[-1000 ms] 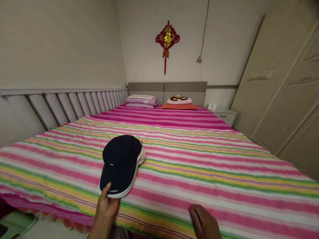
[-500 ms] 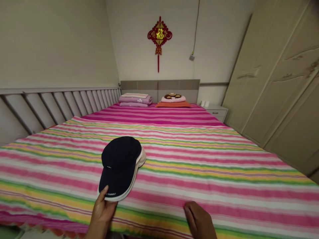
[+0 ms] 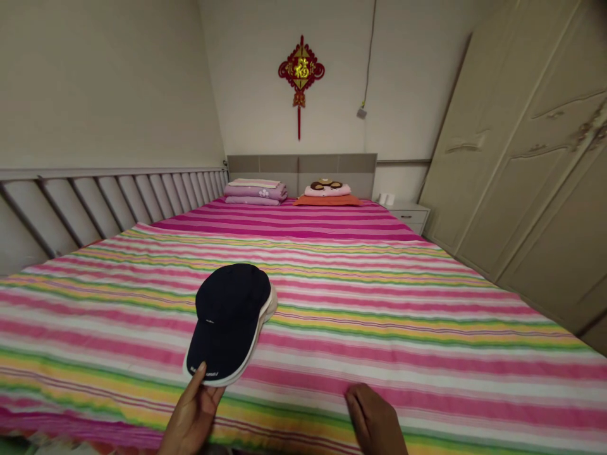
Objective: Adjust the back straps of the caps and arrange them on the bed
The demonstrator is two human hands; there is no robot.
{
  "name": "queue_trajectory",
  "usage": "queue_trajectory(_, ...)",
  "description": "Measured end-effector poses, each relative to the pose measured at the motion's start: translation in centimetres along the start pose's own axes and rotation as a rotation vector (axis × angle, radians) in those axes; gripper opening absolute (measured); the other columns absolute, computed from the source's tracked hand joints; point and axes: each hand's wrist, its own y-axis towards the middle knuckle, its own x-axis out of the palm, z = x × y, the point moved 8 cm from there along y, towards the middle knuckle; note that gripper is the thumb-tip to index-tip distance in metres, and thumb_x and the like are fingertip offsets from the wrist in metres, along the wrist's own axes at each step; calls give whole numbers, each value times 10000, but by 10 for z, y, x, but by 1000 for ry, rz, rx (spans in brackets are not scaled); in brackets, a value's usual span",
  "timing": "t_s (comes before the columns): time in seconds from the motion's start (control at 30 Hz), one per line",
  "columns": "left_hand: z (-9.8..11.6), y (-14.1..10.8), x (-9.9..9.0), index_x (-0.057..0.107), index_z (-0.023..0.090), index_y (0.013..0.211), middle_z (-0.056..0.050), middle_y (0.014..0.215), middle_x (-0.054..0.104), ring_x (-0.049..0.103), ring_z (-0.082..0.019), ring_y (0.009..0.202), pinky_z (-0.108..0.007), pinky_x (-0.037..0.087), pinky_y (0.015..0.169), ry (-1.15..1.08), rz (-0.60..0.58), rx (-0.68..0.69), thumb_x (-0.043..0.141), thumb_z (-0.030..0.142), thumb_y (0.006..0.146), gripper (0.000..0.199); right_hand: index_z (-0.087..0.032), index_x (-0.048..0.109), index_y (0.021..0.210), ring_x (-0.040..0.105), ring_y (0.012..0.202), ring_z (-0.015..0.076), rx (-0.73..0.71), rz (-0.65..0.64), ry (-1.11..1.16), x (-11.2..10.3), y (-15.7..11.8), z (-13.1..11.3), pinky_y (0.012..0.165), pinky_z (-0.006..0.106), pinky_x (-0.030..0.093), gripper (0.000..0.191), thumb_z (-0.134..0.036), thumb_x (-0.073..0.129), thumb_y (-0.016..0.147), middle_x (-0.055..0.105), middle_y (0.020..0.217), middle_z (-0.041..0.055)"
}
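Observation:
A navy baseball cap lies over a white cap, whose pale edge shows along the right side and under the brim. Small white lettering runs along the front of the navy brim. My left hand pinches the brims at their near edge, thumb on top and fingers underneath. The striped bedspread is beneath both caps. Farther right, my right hand is closed in a loose fist over the near part of the bed, apart from the caps, with no object showing in it.
Folded purple bedding and a pink folded pile on an orange cloth lie by the headboard. A railing borders the left. A white nightstand and wardrobe stand on the right.
The view has shifted slightly. My left thumb sits a little differently on the brim, showing more lettering. My right hand stays closed, in nearly the same place.

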Motion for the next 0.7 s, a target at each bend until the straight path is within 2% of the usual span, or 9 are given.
queue_trajectory(0.17,-6,-7,-9,599,171,897,-20,761,682,647,-141,669,-281,538,650,117,70,-78,557,108,742,173,-204,490,722,548,566,147,-13,4,30,0,0,0,542,241,414,257,-273,302,884,558,627,21)
queue_trajectory(0.27,-11,-16,-9,589,161,789,7,697,644,629,-112,643,-291,516,737,117,100,-52,551,95,743,89,-202,486,708,543,565,146,6,1,56,0,1,2,539,239,404,260,-285,311,881,550,624,18)
queue_trajectory(0.37,-18,-32,-10,566,166,717,29,677,617,620,-87,685,-283,451,861,87,158,0,519,33,741,143,-199,471,677,525,557,145,73,-23,89,0,1,3,529,238,387,268,-308,324,873,531,608,12)
queue_trajectory(0.47,-38,-49,-10,572,180,802,-12,804,654,630,-125,783,-276,460,817,129,172,-43,539,26,718,179,-198,430,632,478,524,134,153,-75,180,2,-3,1,497,226,359,278,-336,347,859,484,566,-5)
queue_trajectory(0.53,-65,-60,-6,582,174,844,-48,806,667,638,-167,762,-287,481,727,207,95,-166,615,56,659,221,-198,408,617,444,522,125,179,-125,304,5,-7,-7,493,218,345,285,-347,351,852,449,559,-16)
queue_trajectory(0.6,-97,-72,4,599,155,777,-46,661,657,628,-176,623,-278,473,606,290,-62,-313,708,135,572,233,-198,392,605,403,522,118,204,-151,459,8,-12,-15,490,216,329,297,-369,350,844,407,551,-26)
queue_trajectory(0.7,-127,-91,32,593,146,619,6,443,557,488,-102,405,-212,345,431,394,-348,-346,745,353,501,283,-202,363,580,335,491,108,311,-151,679,8,-18,-21,455,219,286,334,-436,372,818,340,517,-43)
